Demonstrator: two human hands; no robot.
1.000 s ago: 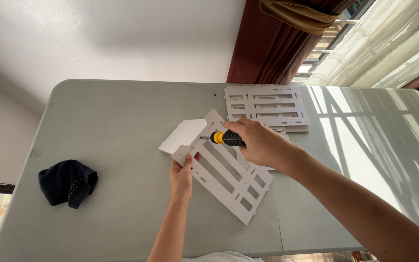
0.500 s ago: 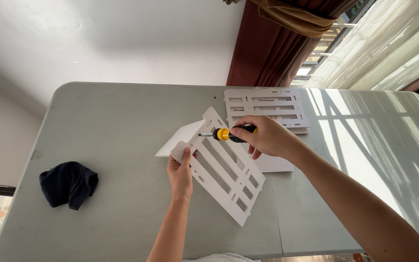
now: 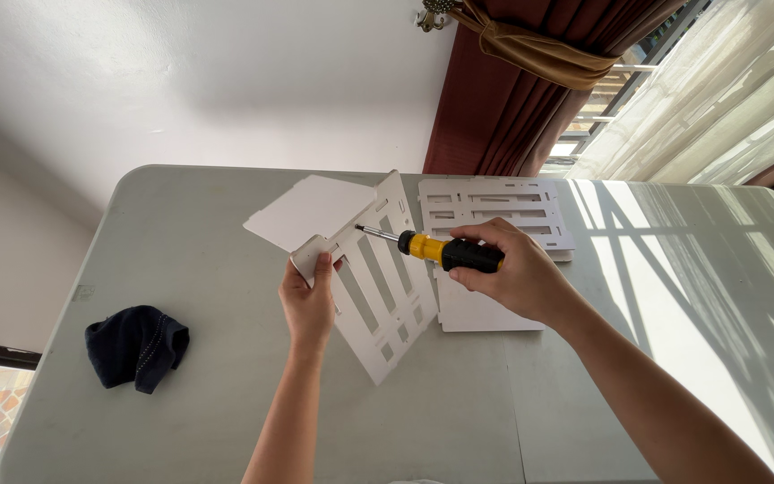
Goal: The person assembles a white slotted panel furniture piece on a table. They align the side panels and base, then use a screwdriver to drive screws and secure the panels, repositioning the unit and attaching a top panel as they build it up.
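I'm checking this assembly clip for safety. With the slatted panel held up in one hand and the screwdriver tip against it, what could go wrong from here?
1. The left hand grips the white slatted panel just below where the screwdriver tip presses; a slip could jab the fingers.
2. The panel is lifted off the table, held at one end only, so pushing might twist or crack the thin slats.
3. The right hand holds the screwdriver at an angle, so the tip may skid off.

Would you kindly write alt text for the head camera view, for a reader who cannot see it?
A person's left hand holds up a white slotted panel over a grey table, while the right hand points a yellow-and-black screwdriver at it. More white panels and a dark cloth lie nearby.
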